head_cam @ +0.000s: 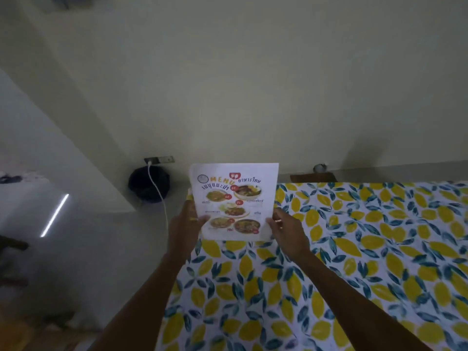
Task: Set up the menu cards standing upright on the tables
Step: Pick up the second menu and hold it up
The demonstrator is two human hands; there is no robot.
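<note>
Both hands, left (pixel 186 224) and right (pixel 285 228), pinch the menu (pixel 234 198) between their fingers (upright, print facing the camera) over the tabletop (pixel 354 249).

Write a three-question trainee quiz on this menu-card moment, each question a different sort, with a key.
1. True or false: the menu card lies flat on the lemon-print tablecloth.
2. Which hands hold the card? A) left only B) right only C) both
3. Fill in: the white cable runs from the wall outlet past a black ____.

Key: 1 false, it is held upright at the table's far left corner. 2 C, left hand and right hand grip its lower edges. 3 bin.
</note>
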